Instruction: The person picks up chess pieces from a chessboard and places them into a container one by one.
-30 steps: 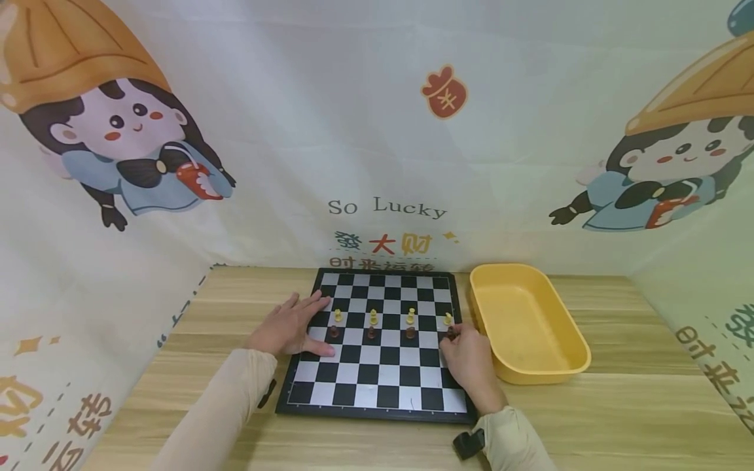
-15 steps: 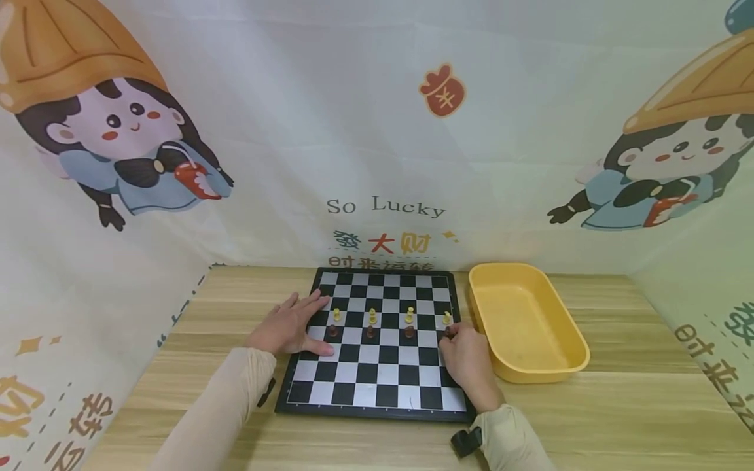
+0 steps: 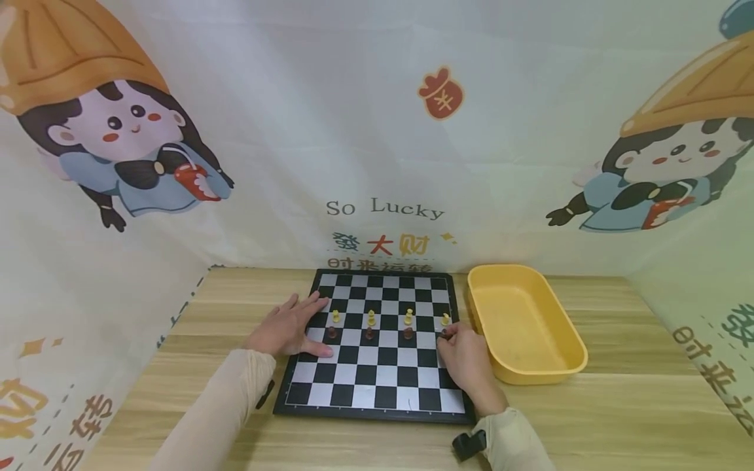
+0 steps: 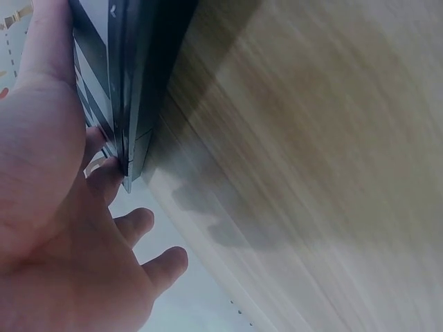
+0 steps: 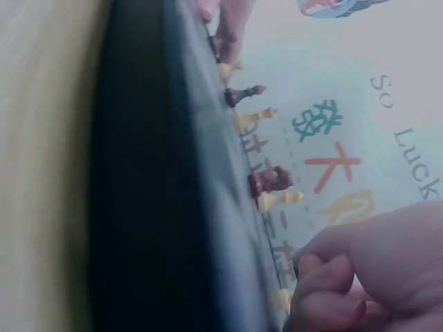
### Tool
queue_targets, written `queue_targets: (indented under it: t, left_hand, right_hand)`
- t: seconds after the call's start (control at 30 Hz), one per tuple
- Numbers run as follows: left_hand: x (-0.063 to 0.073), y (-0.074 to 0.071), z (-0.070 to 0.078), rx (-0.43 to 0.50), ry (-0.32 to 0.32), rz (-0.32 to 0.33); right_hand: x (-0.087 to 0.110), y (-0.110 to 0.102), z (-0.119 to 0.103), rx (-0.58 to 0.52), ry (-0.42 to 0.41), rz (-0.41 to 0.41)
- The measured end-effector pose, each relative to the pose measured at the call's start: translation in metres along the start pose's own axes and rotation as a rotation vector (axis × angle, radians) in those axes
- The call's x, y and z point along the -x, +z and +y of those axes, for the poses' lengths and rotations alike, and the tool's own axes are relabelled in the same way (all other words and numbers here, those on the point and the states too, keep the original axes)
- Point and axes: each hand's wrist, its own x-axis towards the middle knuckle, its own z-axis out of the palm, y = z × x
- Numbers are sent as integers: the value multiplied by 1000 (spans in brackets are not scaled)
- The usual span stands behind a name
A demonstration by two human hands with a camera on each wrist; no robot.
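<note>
Dark chess piece point(image 3: 445, 333) is pinched between the thumb and fingers of the right hand point(image 3: 469, 358), by the right edge of the chessboard point(image 3: 365, 396). Its lower part is hidden behind the fingers, so I cannot tell if its base touches the board. The left hand point(image 3: 285, 331) lies across the left edge of the board, its fingers spread and straight, and it grasps nothing.

Just behind the pinched piece stands one yellow chess piece point(image 3: 445, 319), the last of a row of four. Three other dark chess pieces point(image 3: 369, 333) stand upright in the nearer row, each one in front of a yellow one. The right hand covers some squares at the right side, and the left hand covers some at the left. Close to the right of the board is the yellow tray point(image 3: 521, 330); the right hand is between its near part and the board.

The board is flat, with glossy black and white squares and a thick black frame. The pieces look smooth, and one dark piece has the shape of a horse's head. The tray is of plastic-like material, with rounded corners. The tabletop point(image 3: 636, 373) has light wood grain, and behind it hangs a slightly creased pale cloth point(image 3: 330, 124) with printed cartoons and letters.
</note>
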Motion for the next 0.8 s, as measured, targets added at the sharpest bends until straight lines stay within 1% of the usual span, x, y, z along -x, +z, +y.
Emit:
queue_targets:
  t: [0.13,0.27,0.5,0.67,0.8]
  left_hand:
    - [0,-1,2,6,9,3]
    - [0,0,1,-5,14,8]
    - [-2,3,0,-10,4,9]
    - [-2,1,1,-18,1,4]
    - [0,0,1,-3,-3,-5]
  right_hand:
    - [0,-6,-4,-51,-8,-4]
    - [1,-11,-10,-95,-6,-16]
    - [1,-21,-15,-111,-8,-17]
    - [0,-36,-18,-131,7,-11]
    - [0,-51,-21,-141,26,-16]
